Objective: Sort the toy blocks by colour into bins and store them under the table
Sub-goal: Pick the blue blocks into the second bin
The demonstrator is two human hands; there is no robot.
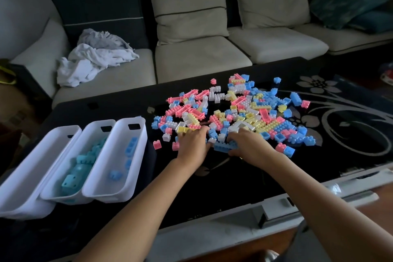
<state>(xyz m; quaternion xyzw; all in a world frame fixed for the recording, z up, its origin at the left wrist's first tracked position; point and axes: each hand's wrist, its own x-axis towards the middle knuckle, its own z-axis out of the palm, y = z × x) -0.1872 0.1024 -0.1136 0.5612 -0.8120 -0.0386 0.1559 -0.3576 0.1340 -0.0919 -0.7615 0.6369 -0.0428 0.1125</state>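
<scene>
Both hands lie close together at the near edge of a pile of pink, blue, yellow and white plastic toy blocks (244,110) on the black glass bench (212,193). The right hand (251,144) curls thumb and fingers round a long blue plastic block (225,146). The left hand (192,144) rests palm-down on the blocks; I cannot tell whether it grips anything. Three white plastic bins (102,194) stand left of the left hand, two of them holding blue blocks.

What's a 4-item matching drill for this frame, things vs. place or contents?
Things:
1. middle bin
2. right bin
3. crumpled cloth
4. mixed block pile

Place or contents:
A. on the sofa seat
B. holds a few blue blocks
C. on the black table
D. holds many turquoise blocks

Pairs: 1-D, 2-B, 3-A, 4-C
</scene>
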